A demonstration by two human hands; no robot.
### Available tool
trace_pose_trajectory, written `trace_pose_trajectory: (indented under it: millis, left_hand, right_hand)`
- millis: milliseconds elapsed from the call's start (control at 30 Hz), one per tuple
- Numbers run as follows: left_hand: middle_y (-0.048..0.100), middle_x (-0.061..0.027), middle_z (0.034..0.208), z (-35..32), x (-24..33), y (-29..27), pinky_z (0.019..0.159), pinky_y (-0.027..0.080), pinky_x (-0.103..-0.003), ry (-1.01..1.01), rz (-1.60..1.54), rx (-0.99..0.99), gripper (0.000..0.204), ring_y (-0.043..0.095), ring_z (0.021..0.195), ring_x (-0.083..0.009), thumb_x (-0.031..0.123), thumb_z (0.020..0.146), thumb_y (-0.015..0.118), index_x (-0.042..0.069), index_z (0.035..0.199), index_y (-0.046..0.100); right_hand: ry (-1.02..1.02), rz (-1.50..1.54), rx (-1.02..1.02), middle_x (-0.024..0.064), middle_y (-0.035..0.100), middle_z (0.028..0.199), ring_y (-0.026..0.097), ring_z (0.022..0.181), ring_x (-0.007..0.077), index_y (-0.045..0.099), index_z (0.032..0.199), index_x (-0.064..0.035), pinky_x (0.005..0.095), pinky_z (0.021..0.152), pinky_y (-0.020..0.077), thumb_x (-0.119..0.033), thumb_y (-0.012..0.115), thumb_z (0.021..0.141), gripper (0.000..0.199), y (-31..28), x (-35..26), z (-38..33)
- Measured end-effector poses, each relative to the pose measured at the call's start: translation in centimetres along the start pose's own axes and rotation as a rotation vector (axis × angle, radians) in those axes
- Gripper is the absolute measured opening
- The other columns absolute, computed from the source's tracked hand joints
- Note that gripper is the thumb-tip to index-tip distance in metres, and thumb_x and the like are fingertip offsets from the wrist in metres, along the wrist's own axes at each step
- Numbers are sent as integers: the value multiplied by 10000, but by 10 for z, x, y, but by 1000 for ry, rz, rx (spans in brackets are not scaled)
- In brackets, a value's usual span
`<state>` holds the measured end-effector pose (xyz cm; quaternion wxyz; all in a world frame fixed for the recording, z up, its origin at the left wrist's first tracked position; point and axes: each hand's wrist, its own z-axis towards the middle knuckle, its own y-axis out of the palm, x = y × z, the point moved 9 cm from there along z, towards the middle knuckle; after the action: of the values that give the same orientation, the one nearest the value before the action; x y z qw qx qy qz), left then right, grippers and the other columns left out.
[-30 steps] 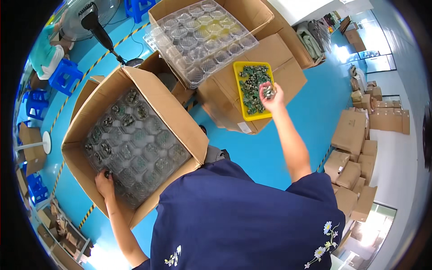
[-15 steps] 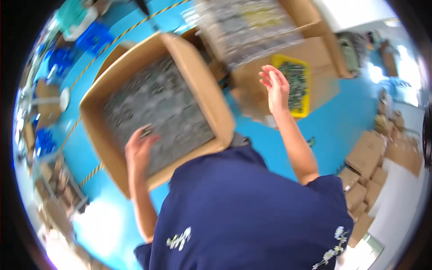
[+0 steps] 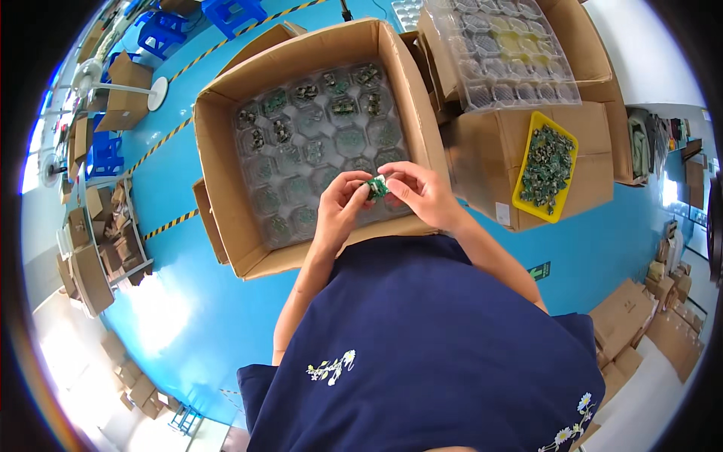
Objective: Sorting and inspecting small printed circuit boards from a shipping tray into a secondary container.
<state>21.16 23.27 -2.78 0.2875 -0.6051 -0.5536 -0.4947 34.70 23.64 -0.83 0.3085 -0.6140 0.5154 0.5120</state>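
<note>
A small green circuit board (image 3: pixel 375 188) is pinched in the fingertips of my left hand (image 3: pixel 339 212). My right hand (image 3: pixel 428 197) meets it from the other side, thumb and fingers closed at the board's light-coloured end. Both hands are above the near part of an open cardboard box (image 3: pixel 217 158). Inside lies a clear plastic tray (image 3: pixel 307 118) with rounded pockets. Metal-and-green boards (image 3: pixel 343 107) sit in several pockets along its far and left sides; greenish shapes show dimly through others. My fingers hide part of the held board.
On a carton (image 3: pixel 587 162) to the right stands a yellow tray (image 3: pixel 536 214) heaped with small circuit boards. Behind it, clear pocketed trays (image 3: pixel 521 94) are stacked on a box. Blue stools (image 3: pixel 160 32) and a white-based stand (image 3: pixel 157 94) occupy the left floor.
Both hands have come together over the box, my right from beside the yellow tray, my left from lower left in the box. The view has shifted, so the box appears further right.
</note>
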Motion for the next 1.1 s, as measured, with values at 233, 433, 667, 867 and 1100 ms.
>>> trace_pose_trajectory:
  millis: [233,433,667,867,1100]
  left_hand:
    - [617,-31,868,-5,-5,-10,705,484,-223,60,1,102,249,589,759,-85,66,903,587,3,1144,574]
    - [657,-84,959,-10,0,-4,779,527,-249,-11,-175,14,338,639,827,-129,32,860,637,-30,1184,564]
    - [660,-80,944,-13,-12,-27,755,547,-268,-124,-375,30,314,645,807,-135,28,848,646,-28,1153,592]
    - [654,-69,941,-12,-19,-37,739,541,-257,-156,-554,-101,285,637,800,-129,-8,860,603,-32,1143,588]
    - [639,-86,1051,-25,66,-5,899,434,-287,292,365,-68,319,577,963,-172,-32,769,611,10,1083,645]
  right_hand:
    - [-216,-389,28,42,622,861,626,793,99,558,1190,-23,237,716,514,-35,523,923,270,12,-15,-14]
    - [-24,185,76,47,640,941,628,847,115,570,1157,3,252,768,519,-32,532,924,239,8,16,-8]
    - [-82,119,94,62,634,983,617,881,118,563,1152,23,253,787,518,-5,525,923,234,27,7,-4]
    - [-103,228,40,63,629,988,608,859,113,554,1166,19,256,800,505,-17,499,937,238,44,16,3]
    - [391,993,77,100,588,1056,587,961,239,531,1140,-19,386,896,465,-269,413,938,343,48,62,8]
